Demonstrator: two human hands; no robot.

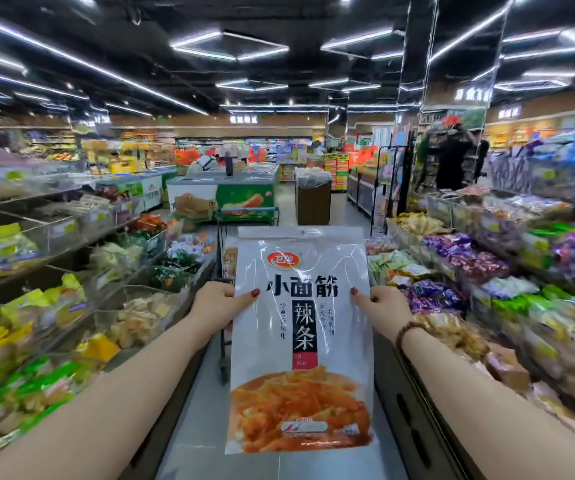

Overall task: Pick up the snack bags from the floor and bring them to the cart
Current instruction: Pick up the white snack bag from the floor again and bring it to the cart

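Note:
A large white snack bag (301, 341) with black characters and a picture of orange strips hangs upright in front of me, held by both hands. My left hand (215, 306) pinches its left edge and my right hand (384, 306) pinches its right edge, thumbs on the front. Behind the bag stands the shopping cart (225, 258); only part of its metal frame and basket shows at the bag's left, with the bag hiding the remainder. The floor under the bag is mostly hidden.
Tiered bins of packaged snacks (71, 289) line the aisle on the left, and more shelves of snacks (486, 271) on the right. Farther down are a green freezer chest (230, 194), a brown box stand (313, 199) and a person in dark clothes (454, 161).

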